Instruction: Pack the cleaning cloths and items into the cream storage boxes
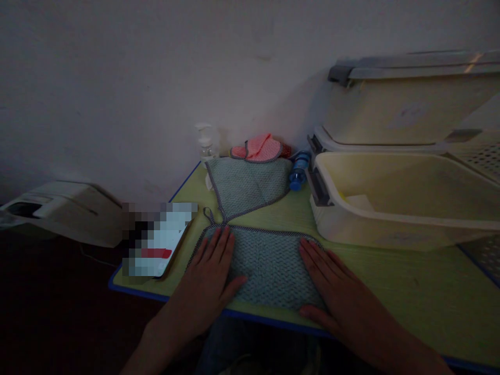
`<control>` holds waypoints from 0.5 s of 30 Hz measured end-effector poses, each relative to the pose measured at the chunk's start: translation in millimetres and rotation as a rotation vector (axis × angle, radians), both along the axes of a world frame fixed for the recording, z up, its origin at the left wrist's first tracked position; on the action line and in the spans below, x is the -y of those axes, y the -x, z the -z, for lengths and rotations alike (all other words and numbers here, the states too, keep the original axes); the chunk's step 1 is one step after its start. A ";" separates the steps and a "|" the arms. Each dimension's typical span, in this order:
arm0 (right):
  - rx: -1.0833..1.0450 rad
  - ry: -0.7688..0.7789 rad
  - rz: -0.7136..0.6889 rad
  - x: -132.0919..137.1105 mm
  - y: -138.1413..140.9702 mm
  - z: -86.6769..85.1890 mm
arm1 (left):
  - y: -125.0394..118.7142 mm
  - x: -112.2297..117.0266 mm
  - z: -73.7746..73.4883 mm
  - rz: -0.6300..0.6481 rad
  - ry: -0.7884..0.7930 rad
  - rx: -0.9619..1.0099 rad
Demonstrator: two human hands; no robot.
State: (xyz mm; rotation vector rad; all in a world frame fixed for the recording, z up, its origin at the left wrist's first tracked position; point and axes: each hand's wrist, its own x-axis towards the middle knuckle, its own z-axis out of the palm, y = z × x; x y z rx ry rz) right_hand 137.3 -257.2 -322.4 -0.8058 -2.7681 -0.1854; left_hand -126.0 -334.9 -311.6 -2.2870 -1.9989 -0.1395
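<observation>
A grey-green textured cleaning cloth with a dark checked border lies folded near the table's front edge. My left hand rests flat on its left end, fingers stretched out and thumb apart. On the right end my right hand also lies flat, its fingers extended over the border. A hanging loop sticks out at the cloth's upper left corner. Just behind, touching that corner, is another grey-green cloth with the same border. Behind that sits a crumpled pink cloth.
On the right stands an open cream plastic bin with a raised lid behind it. A blue-capped bottle lies beside the bin. A pump bottle is by the wall. A blurred-out phone-like device lies left on the green table.
</observation>
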 end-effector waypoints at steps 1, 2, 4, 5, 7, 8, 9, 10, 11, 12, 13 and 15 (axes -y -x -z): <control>0.004 0.009 -0.001 -0.2 0.3 0.2 | -11.9 -1.4 -4.7 -0.011 -0.006 0.025; 0.006 0.011 -0.008 -0.4 0.6 0.3 | -26.3 -3.2 -9.7 0.003 0.004 0.057; 0.005 0.009 -0.023 -0.4 0.9 0.0 | -60.6 -8.0 -18.8 0.032 0.003 0.145; -0.003 0.008 -0.029 -0.1 1.0 -0.5 | -78.8 -11.0 -21.8 0.057 0.008 0.196; -0.039 0.012 -0.044 1.0 1.0 -1.9 | -112.6 -17.4 -23.4 0.107 0.015 0.284; -0.066 0.018 -0.050 1.6 0.7 -2.5 | -126.4 -20.7 -21.9 0.136 0.019 0.325; -0.097 0.025 -0.056 2.1 0.2 -2.8 | -137.2 -23.7 -19.3 0.143 0.034 0.362; -0.123 0.032 -0.063 2.3 -0.4 -2.7 | -144.6 -26.2 -16.0 0.132 0.051 0.395; -0.134 0.039 -0.066 2.3 -1.1 -2.1 | -148.4 -28.1 -12.3 0.120 0.065 0.417; -0.125 0.043 -0.066 1.9 -1.9 -1.1 | -148.8 -29.2 -8.8 0.108 0.075 0.431; -0.105 0.040 -0.062 1.3 -2.6 0.3 | -146.1 -29.4 -5.7 0.097 0.081 0.435; -0.050 0.021 -0.056 -0.2 -3.5 3.4 | -133.9 -27.5 -1.4 0.086 0.087 0.413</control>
